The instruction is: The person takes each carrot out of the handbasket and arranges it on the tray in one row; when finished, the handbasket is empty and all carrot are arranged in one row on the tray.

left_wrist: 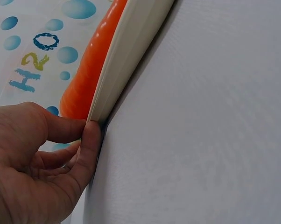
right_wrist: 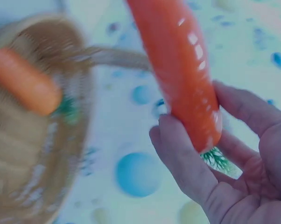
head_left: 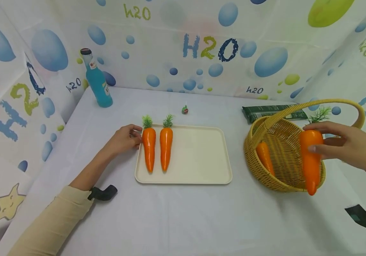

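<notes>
Above the desk point(head_left: 199, 220), one likely light, slick carrot point(head_left: 311, 156) is sensibly pinched thick-end by the right grip point(head_left: 350, 144), the tray point(head_left: 199, 156) by the left grip point(head_left: 124, 138).

small green item point(head_left: 185, 110): too small to identify | green packet point(head_left: 262, 111): partly behind basket point(head_left: 261, 177) | right wrist view: basket blurred, held carrot point(right_wrist: 178, 60) cut off at top

Through the right wrist camera I see the right hand point(right_wrist: 257, 182) pinching a glossy orange carrot point(right_wrist: 180, 70) near its thick, leafy end. To the left I make out a wicker basket point(right_wrist: 14, 154) (blurred on my feed) with a second carrot point(right_wrist: 28, 84) inside, and behind them a pale sheet point(right_wrist: 126, 128) with blue spots.
</notes>
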The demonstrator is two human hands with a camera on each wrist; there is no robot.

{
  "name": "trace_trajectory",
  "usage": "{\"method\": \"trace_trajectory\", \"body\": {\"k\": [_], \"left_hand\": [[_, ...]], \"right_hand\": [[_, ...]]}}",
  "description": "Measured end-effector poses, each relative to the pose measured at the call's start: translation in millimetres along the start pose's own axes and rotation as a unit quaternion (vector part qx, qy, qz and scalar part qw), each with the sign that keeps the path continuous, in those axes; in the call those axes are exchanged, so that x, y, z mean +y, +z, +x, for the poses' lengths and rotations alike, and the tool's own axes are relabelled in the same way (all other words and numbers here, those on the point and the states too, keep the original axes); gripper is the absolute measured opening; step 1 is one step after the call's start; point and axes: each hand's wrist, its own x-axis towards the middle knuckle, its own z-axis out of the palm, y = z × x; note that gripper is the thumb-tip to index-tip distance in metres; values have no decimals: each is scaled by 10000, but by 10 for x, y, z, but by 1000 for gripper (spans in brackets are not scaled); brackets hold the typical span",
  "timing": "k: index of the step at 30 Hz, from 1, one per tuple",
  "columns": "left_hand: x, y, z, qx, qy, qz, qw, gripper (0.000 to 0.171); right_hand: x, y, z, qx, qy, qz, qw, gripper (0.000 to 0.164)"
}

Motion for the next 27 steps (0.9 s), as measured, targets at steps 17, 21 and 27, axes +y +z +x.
{"method": "trace_trajectory", "body": {"k": [17,21,27], "left_hand": [[76,-12,-11,14,-17,18,10000,44],[80,-22,-31,48,-27,68,10000,44],[60,-17,-43,3,-32,5,10000,44]], "right_hand": [[-1151,565,129,-467,-1411,1489,9776,47],[-1331,830,479,-684,-1374,1747,9726,50],[-1532,1315,976,-866,-1187,2370,9603,50]]}}
